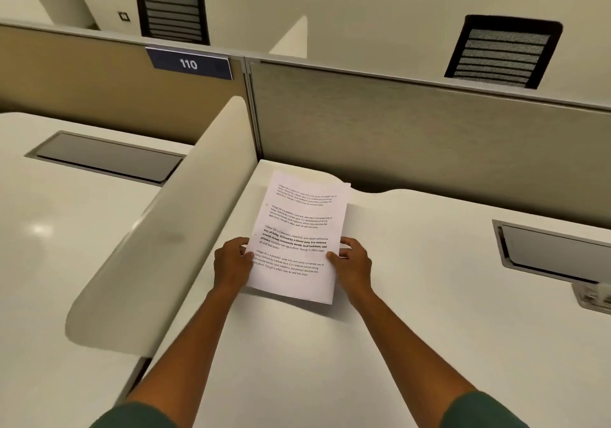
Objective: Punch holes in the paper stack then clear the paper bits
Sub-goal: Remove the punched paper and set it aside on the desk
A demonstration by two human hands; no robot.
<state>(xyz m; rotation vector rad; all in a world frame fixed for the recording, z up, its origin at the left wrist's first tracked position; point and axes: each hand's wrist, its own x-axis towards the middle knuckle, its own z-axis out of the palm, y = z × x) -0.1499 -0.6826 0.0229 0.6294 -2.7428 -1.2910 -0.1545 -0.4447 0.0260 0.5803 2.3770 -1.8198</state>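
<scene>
Paper stack (299, 236) text prob. unreadable; sleeves cropped.

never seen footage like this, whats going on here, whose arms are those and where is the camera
There is no robot here. A person wears a wide-angle camera on their head, looking forward and down, so the arms are their own. This is the only view. They are at a white desk in an office cubicle, with a divider panel behind it bearing a sign reading 110. The left hand and right hand grip the two side edges of a paper stack printed with paragraphs of text. Its near end looks lifted slightly off the desk. No hole punch or paper bits are visible. Two black chair backs show beyond the divider.
</scene>
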